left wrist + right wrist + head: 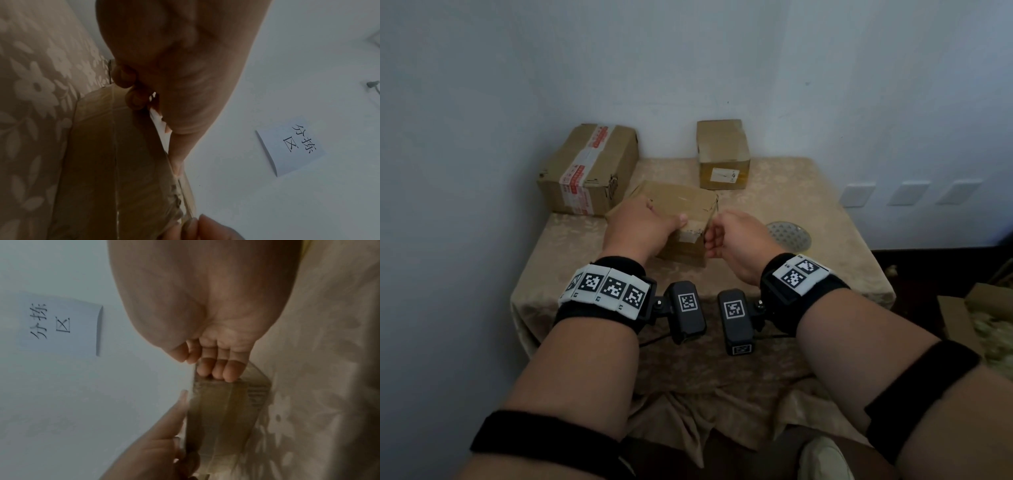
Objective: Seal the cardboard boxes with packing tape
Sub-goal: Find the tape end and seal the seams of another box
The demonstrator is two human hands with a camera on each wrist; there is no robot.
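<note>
A small brown cardboard box (685,212) lies in the middle of the cloth-covered table (808,202). My left hand (654,222) grips its left part, thumb along the near top edge and fingers curled at the corner (131,91). My right hand (717,233) has its fingers curled round the box's right end (216,369) and pinches the upper edge. Clear tape shines along the box's side (222,415). No tape roll is in view.
A larger box (589,168) with red-and-white tape sits at the back left, and a small taped box (722,154) against the wall. A round metal grid (787,234) lies right of my hands. An open carton (979,318) stands on the floor at right.
</note>
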